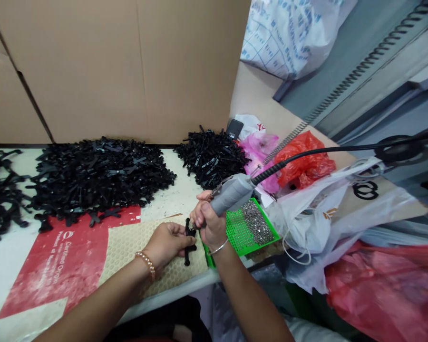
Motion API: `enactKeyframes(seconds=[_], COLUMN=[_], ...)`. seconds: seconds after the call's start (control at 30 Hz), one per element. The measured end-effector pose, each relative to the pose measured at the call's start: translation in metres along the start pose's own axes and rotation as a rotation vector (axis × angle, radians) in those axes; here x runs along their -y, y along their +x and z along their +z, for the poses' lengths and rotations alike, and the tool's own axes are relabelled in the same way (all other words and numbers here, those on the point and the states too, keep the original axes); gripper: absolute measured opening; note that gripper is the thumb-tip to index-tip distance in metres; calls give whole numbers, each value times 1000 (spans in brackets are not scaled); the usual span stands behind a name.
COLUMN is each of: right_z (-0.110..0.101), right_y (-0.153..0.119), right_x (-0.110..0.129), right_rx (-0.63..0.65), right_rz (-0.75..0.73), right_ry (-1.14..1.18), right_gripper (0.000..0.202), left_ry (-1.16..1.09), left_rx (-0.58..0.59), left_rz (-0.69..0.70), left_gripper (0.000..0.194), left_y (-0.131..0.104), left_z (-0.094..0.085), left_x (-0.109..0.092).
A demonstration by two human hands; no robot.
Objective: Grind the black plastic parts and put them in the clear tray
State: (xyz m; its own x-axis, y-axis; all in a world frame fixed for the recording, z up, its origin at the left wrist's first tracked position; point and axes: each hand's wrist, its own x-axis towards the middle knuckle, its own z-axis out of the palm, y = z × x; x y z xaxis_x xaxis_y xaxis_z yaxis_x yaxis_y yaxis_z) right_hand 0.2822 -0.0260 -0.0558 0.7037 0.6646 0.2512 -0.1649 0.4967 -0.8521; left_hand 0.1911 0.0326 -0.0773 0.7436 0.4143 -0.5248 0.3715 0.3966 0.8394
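My left hand (169,244) pinches a small black plastic part (187,254) with crossing arms, just above a beige honeycomb-textured mat (128,251). My right hand (210,221) is wrapped around a grey electric screwdriver (233,192), tilted so that its tip points down and left at the black part. Fingers hide most of the tip, so I cannot tell whether it touches a screw. Beside my right hand lies a green perforated tray (240,232) with many small silver screws (258,223) heaped on its right side.
A large pile of black parts (103,175) and a smaller pile (214,156) lie along a cardboard wall (146,71). A red printed sheet (67,256) covers the table's left. Plastic bags (303,156), a coiled spring (342,85) and a black cable (317,151) crowd the right.
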Motion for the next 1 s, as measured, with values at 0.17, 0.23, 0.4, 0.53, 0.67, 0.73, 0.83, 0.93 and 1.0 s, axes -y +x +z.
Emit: enactKeyframes(seconds=[0.17,0.23,0.4,0.53,0.67,0.73,0.83,0.93,1.0], right_z=[-5,-20,-70,-88,-89,-90,-92,-94,-96], right_y=[-4,-7,-16,-23,-25,-24,-23,-23,-23], right_x=[25,41,60,52,45,43,42,41,40], right_rx=[-138,-225,-451,-528,-484,-475,-468,-442,-423], right_rz=[-92,-218,-338,-262,-257,-240,-229,-232,-231], right_ry=[-61,-110,-226,-235,-219,-218,-218,-229,-240], right_gripper=[28,27,25,29,28,28,30,29,28], left_ry=[-60,-90,-61,-46,-44,-39,-43,-57,-58], left_rx=[2,18,51,24,25,31,41,44,40], left_rz=[-4,-14,-36,-21,-14,-18,-32,-39,-36], left_gripper=[26,28,31,31,32,32,34,36,35], left_y=[-3,-3,-5,-7,-9,-8,-7,-6,-6], left_z=[1,0,-2,-1,-1,-2,-2,-3,-2], left_x=[-4,-5,-7,-7,-8,-8,-8,-7,-7])
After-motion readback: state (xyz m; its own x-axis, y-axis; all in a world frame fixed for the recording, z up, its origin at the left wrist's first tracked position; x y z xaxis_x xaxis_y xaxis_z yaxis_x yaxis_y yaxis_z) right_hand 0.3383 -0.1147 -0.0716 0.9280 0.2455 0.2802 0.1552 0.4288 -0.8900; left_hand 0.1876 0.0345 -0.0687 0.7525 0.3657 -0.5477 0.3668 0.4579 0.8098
